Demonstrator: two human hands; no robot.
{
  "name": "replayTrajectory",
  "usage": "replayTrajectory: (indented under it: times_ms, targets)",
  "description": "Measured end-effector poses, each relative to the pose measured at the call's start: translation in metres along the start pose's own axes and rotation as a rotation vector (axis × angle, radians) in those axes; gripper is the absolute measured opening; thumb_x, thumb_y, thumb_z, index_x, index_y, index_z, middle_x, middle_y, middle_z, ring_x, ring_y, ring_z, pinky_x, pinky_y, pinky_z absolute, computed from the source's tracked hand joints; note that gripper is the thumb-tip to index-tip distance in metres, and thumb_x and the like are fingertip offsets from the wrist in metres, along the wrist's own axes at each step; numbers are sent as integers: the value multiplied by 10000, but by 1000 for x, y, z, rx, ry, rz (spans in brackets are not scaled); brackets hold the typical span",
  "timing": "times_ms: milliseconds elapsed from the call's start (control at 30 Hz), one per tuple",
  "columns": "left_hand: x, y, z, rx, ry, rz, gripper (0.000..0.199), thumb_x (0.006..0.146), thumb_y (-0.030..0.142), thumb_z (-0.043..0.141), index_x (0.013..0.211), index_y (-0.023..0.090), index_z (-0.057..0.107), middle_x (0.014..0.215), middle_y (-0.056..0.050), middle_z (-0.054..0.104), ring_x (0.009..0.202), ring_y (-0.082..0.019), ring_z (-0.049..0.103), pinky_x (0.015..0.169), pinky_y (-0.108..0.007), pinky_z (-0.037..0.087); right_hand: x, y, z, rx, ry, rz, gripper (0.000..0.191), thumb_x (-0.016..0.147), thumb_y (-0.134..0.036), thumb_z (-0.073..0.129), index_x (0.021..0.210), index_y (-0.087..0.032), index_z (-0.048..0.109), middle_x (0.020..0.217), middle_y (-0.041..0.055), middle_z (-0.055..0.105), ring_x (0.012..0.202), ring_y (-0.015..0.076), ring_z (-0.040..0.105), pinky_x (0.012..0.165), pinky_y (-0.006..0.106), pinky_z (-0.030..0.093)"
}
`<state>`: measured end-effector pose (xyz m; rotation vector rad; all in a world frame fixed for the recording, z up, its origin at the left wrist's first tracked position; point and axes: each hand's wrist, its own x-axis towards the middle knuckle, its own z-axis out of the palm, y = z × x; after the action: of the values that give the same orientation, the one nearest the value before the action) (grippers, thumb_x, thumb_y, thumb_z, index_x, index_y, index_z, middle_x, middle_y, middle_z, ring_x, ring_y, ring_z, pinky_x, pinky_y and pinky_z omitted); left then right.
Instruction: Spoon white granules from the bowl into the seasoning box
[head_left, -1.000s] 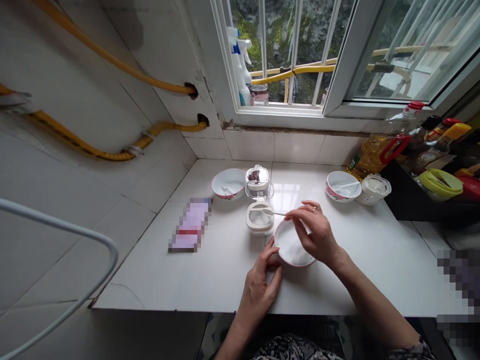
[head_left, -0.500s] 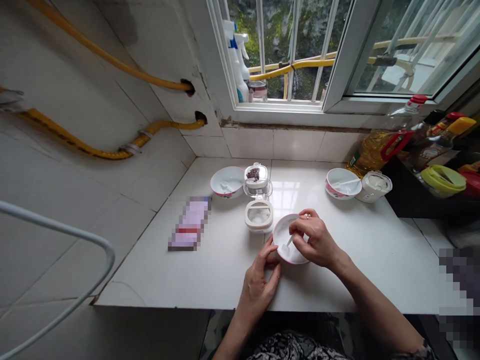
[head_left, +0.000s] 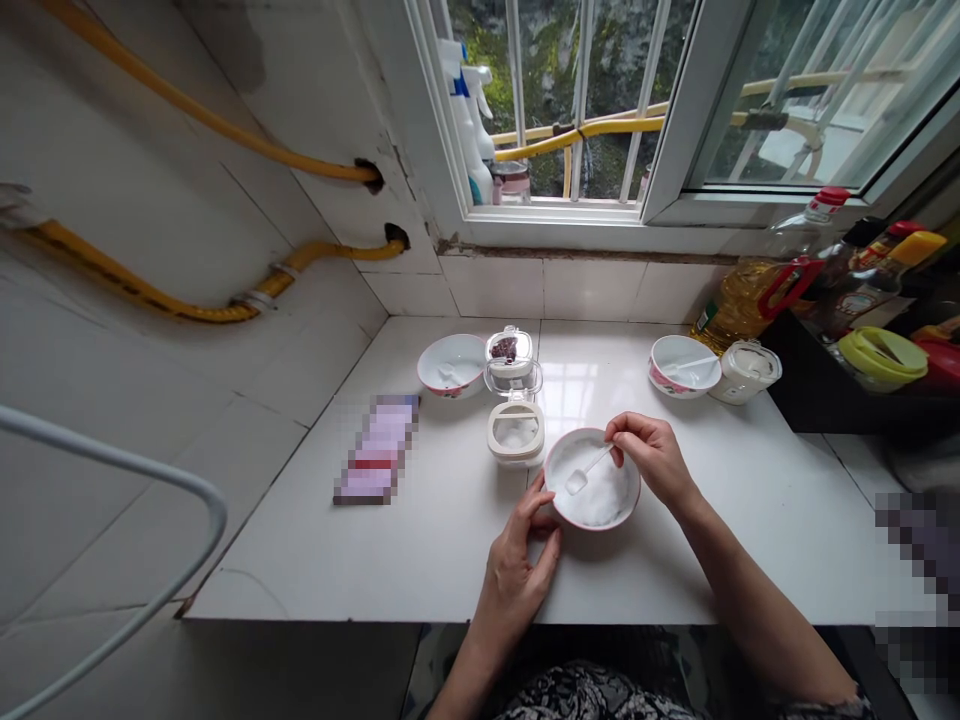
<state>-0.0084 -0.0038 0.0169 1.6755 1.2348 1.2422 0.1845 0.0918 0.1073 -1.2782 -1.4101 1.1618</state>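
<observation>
A pink-rimmed bowl (head_left: 606, 503) holding white granules stands on the white counter near its front edge. My right hand (head_left: 651, 458) pinches the handle end of a small clear spoon (head_left: 577, 482), whose scoop rests over the granules. At the bowl's left side, my left hand (head_left: 521, 560) steadies the rim with its fingertips, thumb apart from the fingers. Just behind and left of the bowl sits an open square jar (head_left: 517, 432) with white contents. Behind that jar is a second clear one (head_left: 509, 350) with dark red contents, its front partly overlapped by a clear lid.
A white bowl (head_left: 452, 366) with a spoon stands at the back left, and another (head_left: 684, 368) at the back right beside a lidded jar (head_left: 746, 372). An oil bottle (head_left: 739, 300) and a black rack (head_left: 795, 380) fill the right. A pixelated packet (head_left: 379, 450) lies left.
My right hand has drawn back to the right, from over the bowl to its rim, uncovering the spoon and granules. My left hand stays at the bowl. The view has shifted slightly.
</observation>
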Motion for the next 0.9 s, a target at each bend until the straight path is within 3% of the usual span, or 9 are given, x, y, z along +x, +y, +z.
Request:
replayTrajectory:
  times_ms: [200, 400, 533, 667, 733, 800, 900]
  targets:
    - [0, 1, 0, -5, 0, -2, 396, 918, 141, 552, 1295, 248, 497, 1530, -159, 460, 898, -131, 747, 869, -272, 593, 6, 3, -2, 140, 14, 42, 112, 689, -263, 575, 645, -192, 650, 464, -34, 561, 511, 132, 490, 603, 285, 413]
    - [1, 0, 0, -8, 9, -4, 390, 908, 145, 556, 1282, 248, 516, 1507, -154, 493, 885, -144, 750, 854, -284, 600, 5, -3, 13, 158, 45, -54, 131, 788, -321, 612, 803, -198, 657, 586, -12, 668, 607, 167, 625, 680, 311, 490]
    - [0, 0, 0, 6, 9, -23, 379, 907, 150, 553, 1272, 245, 520, 1495, -145, 510, 888, -148, 751, 857, -290, 601, 1, -7, 28, -27, 61, -299, 152, 913, -272, 564, 988, -205, 678, 785, 40, 760, 772, 198, 710, 763, 342, 527]
    - [0, 0, 0, 17, 10, -17, 370, 916, 155, 547, 1275, 242, 522, 1508, -148, 494, 934, -159, 746, 878, -300, 595, 1, -4, 36, -469, 6, -793, 256, 933, -100, 471, 1033, -206, 681, 857, 50, 781, 806, 192, 697, 905, 415, 494]
    - [0, 0, -1, 19, 10, -12, 372, 918, 151, 547, 1276, 246, 521, 1503, -149, 501, 929, -157, 745, 878, -299, 595, 2, -4, 36, -648, -25, -951, 317, 906, -37, 435, 1039, -199, 672, 850, 42, 778, 774, 181, 685, 952, 442, 469]
    - [0, 0, -1, 16, 6, -11, 379, 919, 147, 547, 1283, 250, 517, 1505, -150, 497, 930, -155, 746, 879, -299, 594, 1, -6, 33, -692, -7, -1001, 326, 897, -25, 436, 1059, -199, 658, 855, 37, 773, 771, 176, 682, 958, 443, 466]
    - [0, 0, 0, 9, -5, -10, 396, 919, 142, 546, 1298, 250, 505, 1525, -156, 470, 948, -158, 746, 890, -302, 592, -2, -13, 23, -581, 86, -955, 265, 888, -49, 486, 1018, -214, 647, 775, 13, 741, 700, 172, 655, 918, 432, 482]
